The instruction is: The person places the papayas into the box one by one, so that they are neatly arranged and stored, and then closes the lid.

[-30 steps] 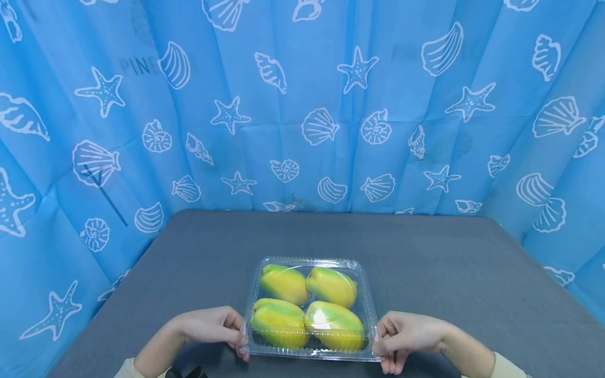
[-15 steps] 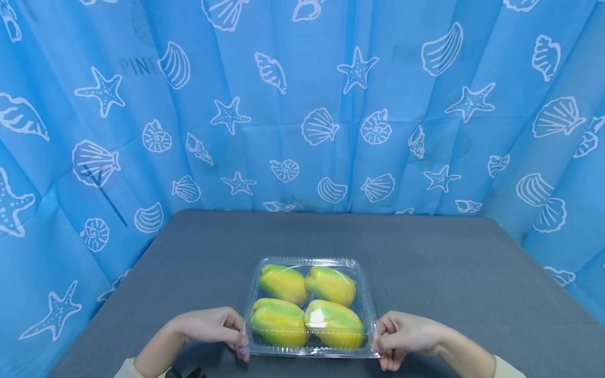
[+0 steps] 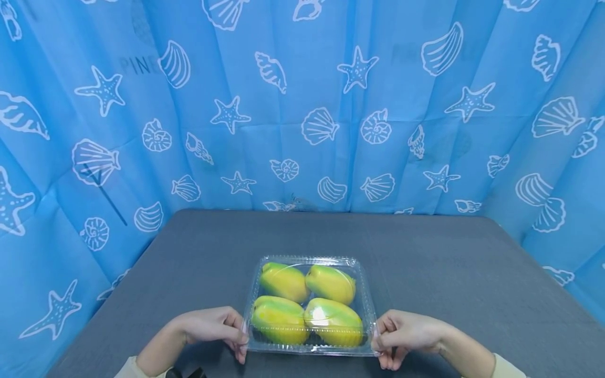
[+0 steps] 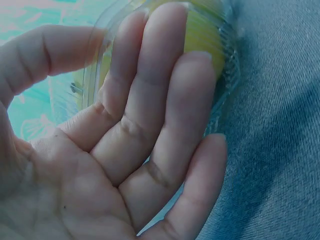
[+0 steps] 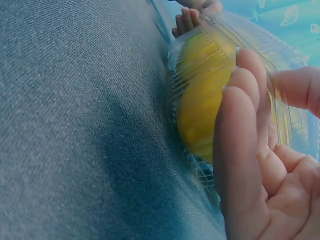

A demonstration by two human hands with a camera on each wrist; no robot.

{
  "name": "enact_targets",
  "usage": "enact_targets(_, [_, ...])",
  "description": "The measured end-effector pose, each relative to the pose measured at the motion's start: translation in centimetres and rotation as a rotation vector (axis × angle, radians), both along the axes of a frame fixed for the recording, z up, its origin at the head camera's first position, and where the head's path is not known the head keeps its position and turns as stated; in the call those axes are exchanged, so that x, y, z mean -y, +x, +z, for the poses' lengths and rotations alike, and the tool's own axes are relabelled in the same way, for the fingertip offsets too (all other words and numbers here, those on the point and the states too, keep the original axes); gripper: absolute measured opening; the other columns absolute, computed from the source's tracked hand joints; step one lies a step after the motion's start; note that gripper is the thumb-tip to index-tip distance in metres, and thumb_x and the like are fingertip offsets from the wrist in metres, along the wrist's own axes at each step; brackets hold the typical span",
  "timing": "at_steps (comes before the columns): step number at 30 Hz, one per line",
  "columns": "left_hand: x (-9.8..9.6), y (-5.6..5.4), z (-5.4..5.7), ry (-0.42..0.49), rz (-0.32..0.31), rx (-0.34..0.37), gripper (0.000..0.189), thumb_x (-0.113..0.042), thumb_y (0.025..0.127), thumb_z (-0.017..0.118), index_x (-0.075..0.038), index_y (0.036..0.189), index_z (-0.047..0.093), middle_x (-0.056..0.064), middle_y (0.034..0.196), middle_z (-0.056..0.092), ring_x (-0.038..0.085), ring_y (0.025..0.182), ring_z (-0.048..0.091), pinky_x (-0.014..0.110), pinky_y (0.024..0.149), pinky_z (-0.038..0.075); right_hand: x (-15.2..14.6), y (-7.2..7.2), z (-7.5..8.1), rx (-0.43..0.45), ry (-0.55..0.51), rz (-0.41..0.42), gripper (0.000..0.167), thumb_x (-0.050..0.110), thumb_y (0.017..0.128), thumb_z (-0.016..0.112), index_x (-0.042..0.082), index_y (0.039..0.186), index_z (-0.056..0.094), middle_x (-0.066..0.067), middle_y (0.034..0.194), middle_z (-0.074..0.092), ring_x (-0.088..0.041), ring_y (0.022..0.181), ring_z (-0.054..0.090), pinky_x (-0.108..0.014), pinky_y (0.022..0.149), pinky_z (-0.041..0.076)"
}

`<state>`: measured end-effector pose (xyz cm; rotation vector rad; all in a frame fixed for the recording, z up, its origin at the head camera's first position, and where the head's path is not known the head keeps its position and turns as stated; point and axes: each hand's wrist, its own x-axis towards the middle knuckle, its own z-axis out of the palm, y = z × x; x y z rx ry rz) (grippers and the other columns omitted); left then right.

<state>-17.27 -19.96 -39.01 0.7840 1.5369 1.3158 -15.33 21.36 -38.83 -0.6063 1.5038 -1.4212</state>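
A clear plastic clamshell box with its lid down lies near the front of the table in the head view. Inside sit several yellow-green mangoes, in two rows. My left hand pinches the box's near left corner between thumb and fingers. At the near right corner, my right hand pinches the rim the same way. The left wrist view shows the fingers under the rim with the thumb over it. In the right wrist view the box has its ribbed side close to the cloth.
A dark grey cloth covers the table. Blue curtains with white shell and starfish prints surround it at the back and sides. A small black object shows at the bottom edge, beside the left sleeve.
The box's near edge has shifted slightly upward in the head view, and the mangoes with it. Both hands keep their grip and move only a little with the corners.
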Motion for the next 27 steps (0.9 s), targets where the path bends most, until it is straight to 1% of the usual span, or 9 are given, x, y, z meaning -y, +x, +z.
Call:
enact_targets(1, [-0.01, -0.01, 0.02, 0.002, -0.002, 0.006, 0.049, -0.015, 0.097, 0.043, 0.034, 0.097, 0.040, -0.006, 0.082, 0.070, 0.000, 0.082, 0.067, 0.025, 0.086, 0.054, -0.02, -0.03, -0.01, 0.000, 0.002, 0.002, 0.046, 0.006, 0.092, 0.049, -0.036, 0.090, 0.030, 0.013, 0.072, 0.068, 0.006, 0.065, 0.062, -0.012, 0.058, 0.053])
enact_targets(3, [-0.07, -0.01, 0.21, -0.020, -0.004, 0.025, 0.052, -0.016, 0.097, 0.044, 0.035, 0.098, 0.036, -0.016, 0.082, 0.067, -0.002, 0.082, 0.066, 0.024, 0.088, 0.053, -0.04, -0.08, -0.02, 0.001, 0.004, 0.010, 0.046, 0.006, 0.092, 0.048, -0.036, 0.089, 0.030, 0.013, 0.072, 0.068, 0.006, 0.065, 0.061, -0.012, 0.058, 0.053])
enact_targets(4, [-0.07, -0.02, 0.22, -0.017, -0.009, 0.027, 0.052, -0.016, 0.097, 0.044, 0.035, 0.098, 0.036, -0.018, 0.083, 0.067, -0.002, 0.082, 0.066, 0.024, 0.088, 0.053, -0.05, -0.10, -0.01, 0.000, 0.004, 0.013, 0.045, 0.006, 0.092, 0.048, -0.036, 0.088, 0.030, 0.013, 0.072, 0.068, 0.006, 0.065, 0.061, -0.012, 0.058, 0.053])
enact_targets(7, [-0.02, -0.07, 0.18, -0.013, -0.011, 0.031, 0.052, -0.016, 0.097, 0.044, 0.035, 0.097, 0.033, -0.017, 0.084, 0.066, -0.001, 0.083, 0.066, 0.026, 0.090, 0.053, -0.03, -0.12, 0.01, -0.007, -0.001, 0.022, 0.044, 0.006, 0.092, 0.047, -0.035, 0.087, 0.031, 0.013, 0.072, 0.067, 0.006, 0.065, 0.061, -0.012, 0.058, 0.053])
enact_targets(11, [0.04, -0.15, -0.05, 0.017, -0.014, 0.012, 0.049, -0.014, 0.097, 0.042, 0.035, 0.095, 0.033, -0.017, 0.085, 0.066, 0.000, 0.084, 0.066, 0.029, 0.090, 0.053, 0.02, -0.05, 0.15, -0.010, -0.003, 0.028, 0.044, 0.005, 0.092, 0.047, -0.035, 0.086, 0.032, 0.013, 0.071, 0.067, 0.006, 0.065, 0.061, -0.012, 0.057, 0.052])
enact_targets(15, [-0.04, -0.11, -0.02, 0.021, -0.017, 0.012, 0.050, -0.015, 0.097, 0.043, 0.035, 0.096, 0.035, -0.017, 0.085, 0.067, 0.000, 0.084, 0.066, 0.025, 0.087, 0.053, 0.06, 0.00, 0.36, 0.003, 0.006, 0.031, 0.045, 0.007, 0.092, 0.048, -0.036, 0.087, 0.031, 0.013, 0.071, 0.067, 0.006, 0.065, 0.061, -0.012, 0.058, 0.052])
enact_targets(23, [-0.06, -0.23, 0.17, 0.022, -0.032, 0.050, 0.057, -0.020, 0.097, 0.045, 0.036, 0.099, 0.035, -0.016, 0.087, 0.070, 0.000, 0.087, 0.066, 0.023, 0.086, 0.053, -0.22, -0.13, 0.43, 0.004, 0.008, 0.027, 0.049, 0.010, 0.094, 0.049, -0.036, 0.091, 0.030, 0.012, 0.077, 0.070, 0.005, 0.069, 0.064, -0.012, 0.059, 0.053])
enact_targets(25, [0.03, -0.26, 0.15, 0.026, -0.035, 0.047, 0.058, -0.021, 0.098, 0.045, 0.036, 0.099, 0.035, -0.015, 0.088, 0.070, 0.000, 0.088, 0.067, 0.024, 0.087, 0.053, -0.29, -0.19, 0.40, 0.005, 0.013, 0.025, 0.041, 0.010, 0.094, 0.049, -0.030, 0.086, 0.041, 0.010, 0.079, 0.070, 0.004, 0.070, 0.064, -0.013, 0.060, 0.054])
enact_targets(27, [0.10, -0.31, 0.08, 0.021, -0.038, 0.043, 0.058, -0.022, 0.098, 0.045, 0.035, 0.100, 0.037, -0.015, 0.090, 0.070, 0.000, 0.089, 0.066, 0.026, 0.088, 0.054, -0.39, -0.27, 0.40, 0.010, 0.020, 0.024, 0.029, 0.011, 0.094, 0.049, -0.016, 0.083, 0.052, 0.008, 0.082, 0.070, 0.003, 0.071, 0.064, -0.014, 0.061, 0.054])
